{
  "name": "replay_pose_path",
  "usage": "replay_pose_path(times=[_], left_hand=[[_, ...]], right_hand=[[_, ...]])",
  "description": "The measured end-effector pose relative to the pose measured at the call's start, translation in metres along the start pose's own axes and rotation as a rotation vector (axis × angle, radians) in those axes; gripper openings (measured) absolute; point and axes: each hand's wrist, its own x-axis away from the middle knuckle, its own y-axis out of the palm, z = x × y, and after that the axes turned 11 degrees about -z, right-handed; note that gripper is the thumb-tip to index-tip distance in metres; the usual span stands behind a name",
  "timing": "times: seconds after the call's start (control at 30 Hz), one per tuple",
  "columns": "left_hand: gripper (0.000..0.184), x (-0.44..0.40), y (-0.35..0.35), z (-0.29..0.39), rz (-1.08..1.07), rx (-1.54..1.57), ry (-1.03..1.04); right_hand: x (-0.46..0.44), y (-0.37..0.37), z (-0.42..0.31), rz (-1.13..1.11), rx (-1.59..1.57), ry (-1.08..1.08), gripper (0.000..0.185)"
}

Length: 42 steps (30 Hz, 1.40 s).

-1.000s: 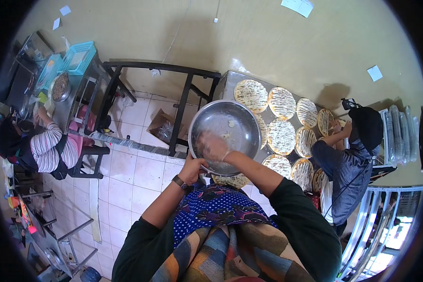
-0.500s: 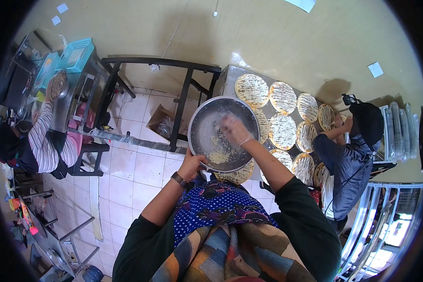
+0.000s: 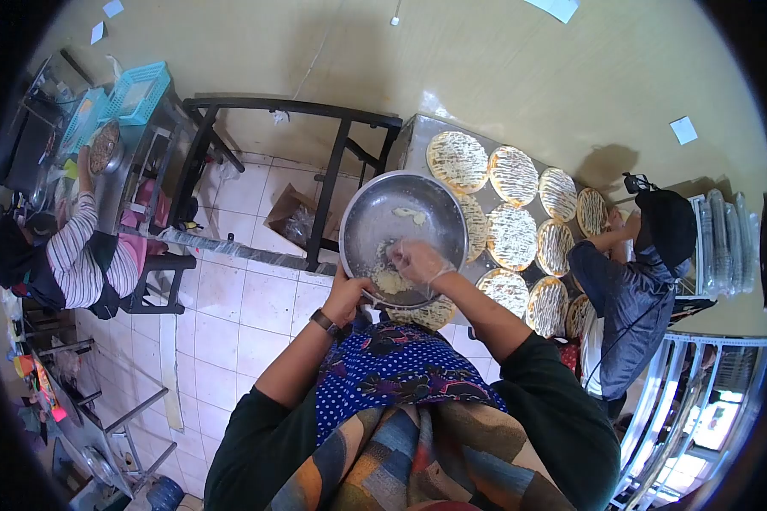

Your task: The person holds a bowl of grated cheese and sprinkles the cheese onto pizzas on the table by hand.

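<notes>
A large steel bowl (image 3: 439, 200) is tilted in front of me, with pale yellow crumbly bits (image 3: 391, 282) low on its inside and a smaller clump (image 3: 411, 215) higher up. My left hand (image 3: 348, 295) grips the bowl's lower left rim. Inside the bowl is my right hand (image 3: 418, 261), in a clear glove, with its fingers bent together just above the crumbs; whatever they pinch is too small to make out. Round flat breads with dark and white stripes (image 3: 512, 241) lie in rows on a metal table (image 3: 413, 140) behind and right of the bowl.
At the right, a person in dark clothes (image 3: 626, 277) reaches toward the breads. Another person in stripes (image 3: 83, 255) sits at the left by a bowl of brown bits (image 3: 104, 149) and blue baskets (image 3: 140, 92). A black metal frame (image 3: 294, 107) and cardboard box (image 3: 291, 217) stand left of my bowl.
My right hand has swept about inside the bowl and now sits lower than half a second ago. The crumbs have shifted into separate clumps. The seated person's hand has moved to the brown bits.
</notes>
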Motion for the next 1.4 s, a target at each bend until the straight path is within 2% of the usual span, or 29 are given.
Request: replay_pose_path(times=[0.03, 0.07, 0.17, 0.3, 0.37, 0.4, 0.47, 0.5, 0.57, 0.6, 0.67, 0.77, 0.83, 0.9, 0.93, 1.0, 1.07, 1.1, 1.17, 1.2, 1.23, 1.27, 1.33, 1.4], left_hand=[[0.063, -0.001, 0.000, 0.000, 0.003, -0.002, -0.003], [0.063, -0.002, 0.001, 0.000, 0.000, -0.004, 0.009], [0.062, -0.005, 0.008, 0.000, 0.013, 0.000, 0.045], [0.065, -0.005, 0.009, -0.002, 0.011, 0.021, 0.041], [0.066, -0.005, 0.007, -0.003, -0.003, 0.020, 0.022], [0.066, -0.006, 0.006, -0.003, -0.004, 0.009, 0.014], [0.067, -0.008, 0.007, -0.007, -0.012, -0.004, -0.002], [0.066, -0.009, 0.009, -0.008, -0.015, -0.014, -0.014], [0.066, -0.010, 0.013, -0.011, -0.027, -0.024, -0.031], [0.066, -0.010, 0.015, -0.012, -0.044, -0.054, -0.056], [0.065, -0.013, 0.014, -0.018, -0.060, -0.085, -0.080], [0.065, -0.023, 0.012, -0.033, -0.067, -0.071, -0.043], [0.063, -0.022, 0.021, -0.027, -0.055, -0.058, -0.082], [0.063, -0.023, 0.020, -0.025, -0.039, -0.022, -0.095], [0.062, -0.023, 0.020, -0.024, -0.016, 0.015, -0.103], [0.065, -0.019, 0.022, -0.019, 0.017, 0.009, -0.097], [0.067, -0.015, 0.025, -0.016, 0.056, 0.010, -0.097], [0.072, -0.016, 0.027, -0.014, 0.044, 0.001, -0.080], [0.077, -0.021, 0.028, -0.020, 0.029, -0.016, -0.069], [0.081, -0.029, 0.028, -0.030, 0.036, -0.045, 0.039], [0.086, -0.036, 0.028, -0.040, 0.040, -0.072, 0.148], [0.090, -0.037, 0.035, -0.040, 0.046, -0.049, 0.148], [0.089, -0.041, 0.043, -0.042, 0.028, -0.069, 0.204], [0.089, -0.040, 0.049, -0.043, 0.021, -0.126, 0.264]], right_hand=[[0.000, -0.015, -0.010, 0.038, 0.004, 0.155, 0.020], [0.000, -0.028, -0.026, -0.147, -0.001, 0.291, 0.024], [0.004, -0.012, -0.037, -0.232, 0.050, 0.381, 0.021], [0.011, -0.003, -0.031, -0.106, 0.021, 0.312, 0.018], [0.011, -0.007, -0.010, -0.013, -0.172, 0.251, 0.014], [0.011, -0.014, 0.001, -0.013, -0.174, 0.254, 0.014], [0.008, -0.031, 0.020, 0.103, -0.280, 0.072, 0.015], [0.002, -0.038, 0.021, 0.109, -0.284, 0.080, 0.015], [-0.010, -0.047, 0.021, 0.300, -0.719, 0.065, 0.018], [-0.011, -0.052, 0.025, 0.306, -0.720, 0.070, 0.018], [-0.013, -0.059, 0.031, 0.520, -0.016, 0.102, 0.021], [-0.012, -0.030, 0.016, 0.562, 0.022, 0.028, 0.020], [-0.012, 0.010, 0.012, 0.376, 0.176, -0.064, 0.019], [0.001, 0.020, -0.001, 0.010, 0.062, -0.089, 0.016], [0.005, 0.017, 0.002, 0.010, 0.061, -0.090, 0.016], [0.021, 0.005, 0.018, -0.160, 0.022, -0.073, 0.017], [0.025, -0.015, 0.036, 0.272, -0.035, 0.087, 0.023], [0.023, -0.023, 0.043, 0.267, -0.037, 0.083, 0.023], [0.021, -0.032, 0.052, 0.214, 0.093, 0.443, 0.031], [0.018, -0.029, 0.047, 0.170, 0.095, 0.498, 0.035], [0.014, -0.024, 0.039, 0.076, 0.058, 0.509, 0.038], [0.011, -0.017, 0.028, -0.017, 0.019, 0.522, 0.041], [0.008, -0.001, 0.006, -0.003, -0.068, 0.534, 0.046], [0.000, -0.011, -0.005, -0.278, 0.050, 0.229, 0.051]])
